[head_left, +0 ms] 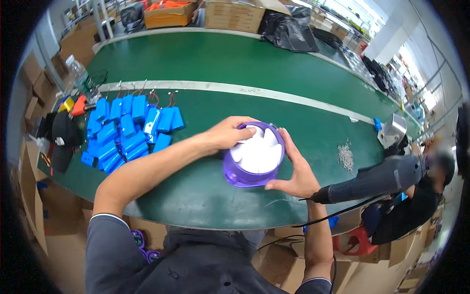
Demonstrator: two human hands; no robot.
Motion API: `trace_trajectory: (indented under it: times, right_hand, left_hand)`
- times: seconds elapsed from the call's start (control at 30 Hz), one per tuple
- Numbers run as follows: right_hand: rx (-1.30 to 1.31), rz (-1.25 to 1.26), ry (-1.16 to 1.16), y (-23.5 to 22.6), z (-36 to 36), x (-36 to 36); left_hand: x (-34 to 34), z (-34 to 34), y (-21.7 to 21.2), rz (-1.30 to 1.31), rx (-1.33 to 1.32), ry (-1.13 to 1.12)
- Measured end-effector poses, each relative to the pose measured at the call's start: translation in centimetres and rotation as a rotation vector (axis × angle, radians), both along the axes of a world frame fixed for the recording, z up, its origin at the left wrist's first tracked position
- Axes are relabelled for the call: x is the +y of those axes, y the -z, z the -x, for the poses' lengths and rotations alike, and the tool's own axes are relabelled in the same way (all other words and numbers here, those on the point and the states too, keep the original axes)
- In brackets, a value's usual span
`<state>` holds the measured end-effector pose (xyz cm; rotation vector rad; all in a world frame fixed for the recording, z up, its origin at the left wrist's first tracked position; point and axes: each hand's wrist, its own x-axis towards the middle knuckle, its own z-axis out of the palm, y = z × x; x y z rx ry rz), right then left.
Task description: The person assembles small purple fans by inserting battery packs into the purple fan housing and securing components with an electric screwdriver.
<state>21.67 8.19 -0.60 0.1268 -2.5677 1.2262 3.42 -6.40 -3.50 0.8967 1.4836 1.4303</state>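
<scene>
A round purple housing [236, 175] with white, blade-like curved pieces [259, 152] inside stands on the green table in front of me. My left hand [230, 132] grips its upper left rim, the thumb reaching inside onto the white part. Around the right side curves my right hand [299, 171], its fingers along the far right wall and its thumb by the lower right edge. Just right of that wrist hangs a dark electric screwdriver [372, 180], its tip pointing left and its cable running below.
Several blue wrapped battery packs [128, 126] with thin wires lie at the left, near a plastic bottle [82, 78]. A heap of small screws [345, 156] lies to the right, before a metal cup-like part [394, 125]. A person [406, 210] is at the far right beside a red stool [356, 242].
</scene>
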Motion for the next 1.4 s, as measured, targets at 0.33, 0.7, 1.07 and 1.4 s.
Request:
trace_trajectory:
  times: [0.33,0.7,1.07,1.4]
  right_hand:
    - [0.112,0.105,-0.046,-2.1,3.7,1.7]
    - [0.224,0.413,0.464,3.5,2.8,6.6]
    - [0.185,0.720,0.694,3.7,-4.0,10.8]
    - [0.027,0.269,0.530,5.2,-4.0,6.5]
  left_hand:
    - [1.8,-0.4,-2.5,-0.229,-0.215,-0.377]
    - [-0.2,-5.0,-1.1,-0.098,0.009,-0.445]
    - [5.0,-5.9,-6.6,0.062,1.335,-0.048]
    - [8.6,-5.0,-6.9,0.375,1.405,0.353]
